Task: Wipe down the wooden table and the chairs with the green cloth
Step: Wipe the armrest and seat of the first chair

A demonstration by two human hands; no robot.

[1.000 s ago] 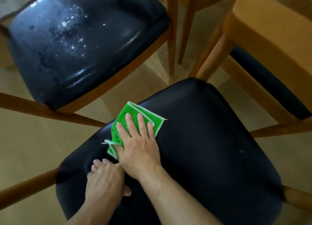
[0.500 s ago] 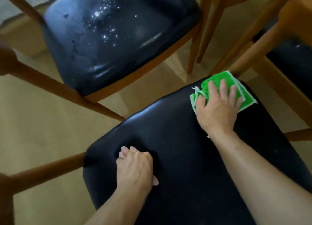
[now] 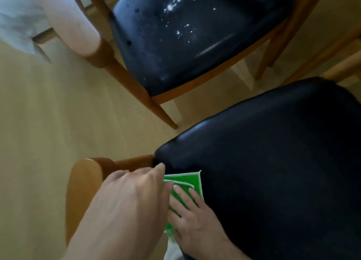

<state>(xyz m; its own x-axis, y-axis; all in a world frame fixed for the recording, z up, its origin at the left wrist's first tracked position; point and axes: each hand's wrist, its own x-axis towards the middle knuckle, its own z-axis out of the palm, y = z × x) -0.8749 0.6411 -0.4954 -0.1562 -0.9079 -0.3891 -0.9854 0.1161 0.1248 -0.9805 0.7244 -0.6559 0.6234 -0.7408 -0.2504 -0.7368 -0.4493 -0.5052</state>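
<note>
The green cloth (image 3: 185, 185) lies folded flat on the near left corner of the black seat (image 3: 273, 172) of the closest chair. It is a rough rectangle; what shows of it runs longer from the person outward across the seat, with its far white-edged corner pointing toward the top of the view. The near end is hidden under the hands.

The right hand (image 3: 195, 222) presses down on the cloth with fingers stretched flat and slightly spread, fingertips aimed away from the person; it holds the cloth by pressure, not by a grasp. The left hand (image 3: 129, 201) hangs above the seat's left edge, close to the camera and blurred, fingers relaxed and roughly straight, grasping nothing; its fingertips reach the cloth's left edge, though whether they touch it I cannot tell.

Beside that hand the chair's wooden armrest (image 3: 84, 183) curves round. Beyond, a second chair (image 3: 195, 41) stands on the pale floor (image 3: 48, 113), its dark seat speckled with white flecks.
</note>
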